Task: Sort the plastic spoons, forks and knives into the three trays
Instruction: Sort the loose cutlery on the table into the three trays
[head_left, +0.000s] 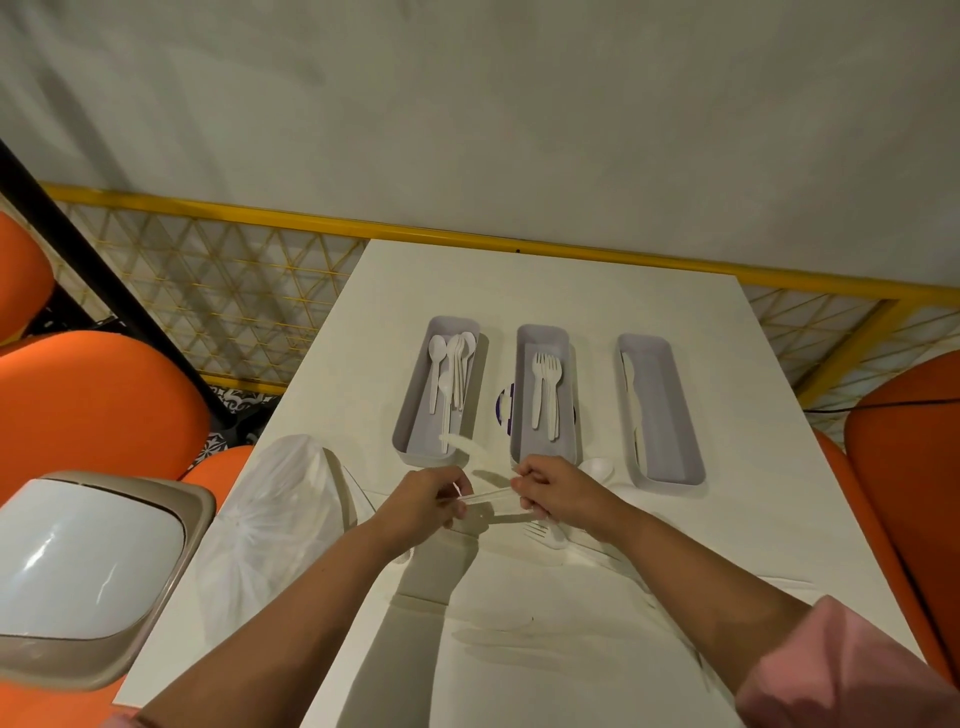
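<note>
Three grey trays stand side by side on the white table. The left tray (410, 415) holds several white spoons, the middle tray (519, 415) three forks, the right tray (670, 415) white knives along its left wall. In front of the trays my left hand (431, 501) and my right hand (556, 493) both pinch a clear wrapped utensil (488, 497) stretched between them. A strip of clear wrapper (460, 444) sticks up near the left tray's front. A loose white spoon (597, 469) and a fork (543, 532) lie by my right hand.
A white plastic bag (270, 530) lies on the table's left part. A bin with a white swing lid (88, 561) stands beside the table at left. Orange chairs (93, 405) flank both sides. A yellow-framed mesh railing (218, 291) runs behind.
</note>
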